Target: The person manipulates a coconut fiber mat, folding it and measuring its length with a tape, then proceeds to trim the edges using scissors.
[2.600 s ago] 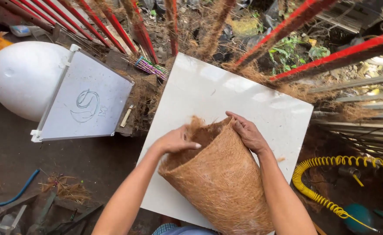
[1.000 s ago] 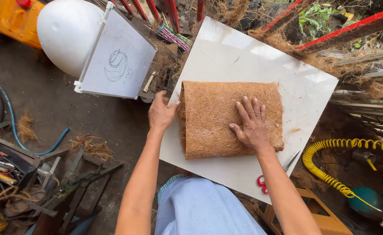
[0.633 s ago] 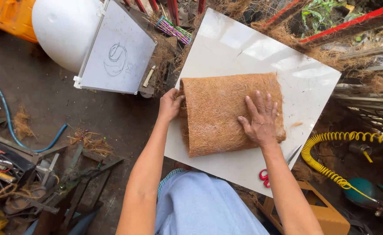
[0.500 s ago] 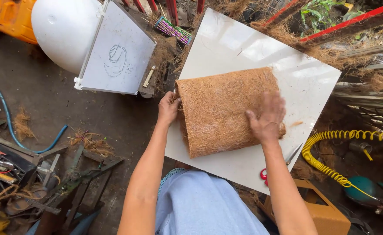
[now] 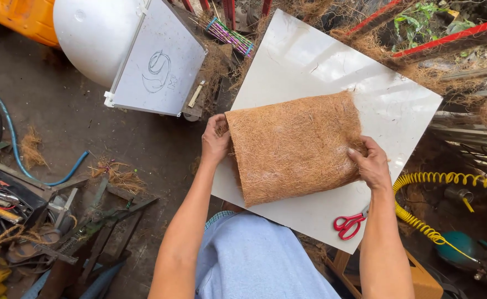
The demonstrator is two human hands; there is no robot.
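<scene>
Fibre mat: a brown coconut-fibre mat (image 5: 294,147) lies flat on the white board, roughly in its middle, one long side toward the person's lap and slightly skewed to the board's edges.
Left hand: the left hand (image 5: 216,141) grips the mat's left edge, fingers curled around it and thumb on top, right at the board's left border.
Right hand: the right hand (image 5: 372,163) grasps the mat's right edge near its lower corner, fingers closed over the fibre, palm partly on the board.
Board: the white board (image 5: 304,61) is a glossy square panel set at an angle, one corner pointing away to the right, loose brown fibre scattered round its far edges.
Scissors: red-handled scissors (image 5: 350,222) lie on the board's near corner, just below the right forearm, apart from the mat.
Hose: a yellow coiled hose (image 5: 418,205) runs beside the board on the right, down toward a green object on the floor.
To the left: a small whiteboard (image 5: 157,61) with a scribble leans on a white round tank (image 5: 91,36); an orange container (image 5: 27,19) sits behind it.
Floor: a blue hose (image 5: 16,149) curves over dark ground, near a tray of tools (image 5: 3,194).
</scene>
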